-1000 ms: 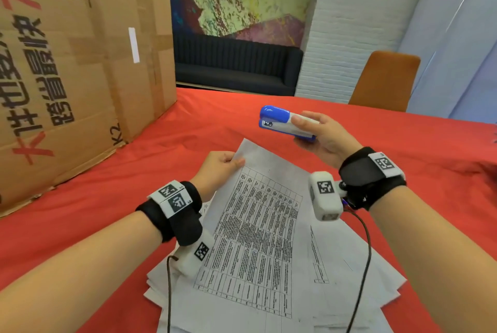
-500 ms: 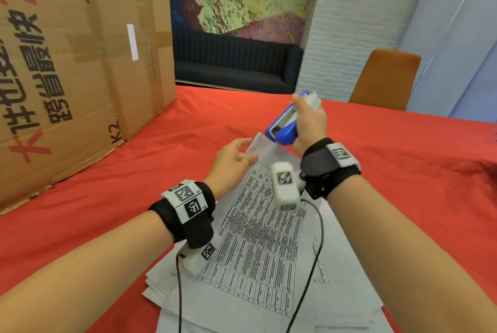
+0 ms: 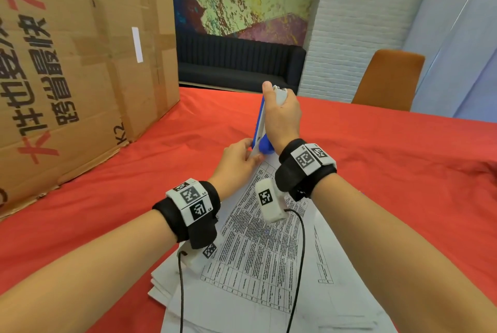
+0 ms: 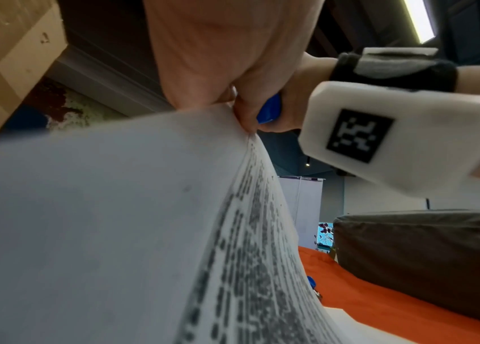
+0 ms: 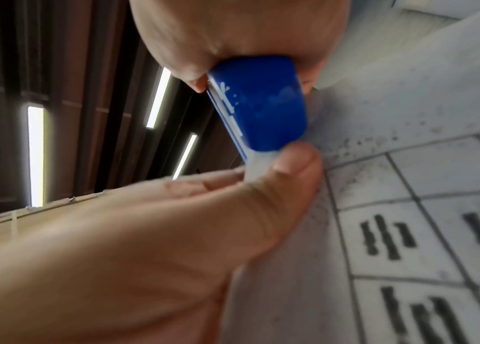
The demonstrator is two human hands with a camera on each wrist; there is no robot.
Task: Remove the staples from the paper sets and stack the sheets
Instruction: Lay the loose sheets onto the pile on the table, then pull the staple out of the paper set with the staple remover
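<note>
Right hand (image 3: pixel 282 117) grips the stapler (image 5: pixel 257 104) (blue end down); left hand (image 3: pixel 236 163) pinches the paper corner (image 4: pixel 232 121).

Two hands are in view from the head camera: the left hand (image 3: pixel 236 161) at the centre of the frame and the right hand (image 3: pixel 282 117) just above it. One blue and white stapler (image 3: pixel 259 128) stands on end at the centre. Two black wristbands appear, a left wristband (image 3: pixel 188 211) and a right wristband (image 3: pixel 304 168), each carrying one white camera block with a square code marker. One loose pile of printed sheets (image 3: pixel 258 252) fills the lower centre; the number of sheets cannot be counted. One large cardboard box (image 3: pixel 80 63) occupies the upper left, one dark sofa (image 3: pixel 236 63) the upper centre, one orange chair (image 3: pixel 387 79) the upper right, and one red tablecloth (image 3: pixel 390 171) spans the frame.
</note>
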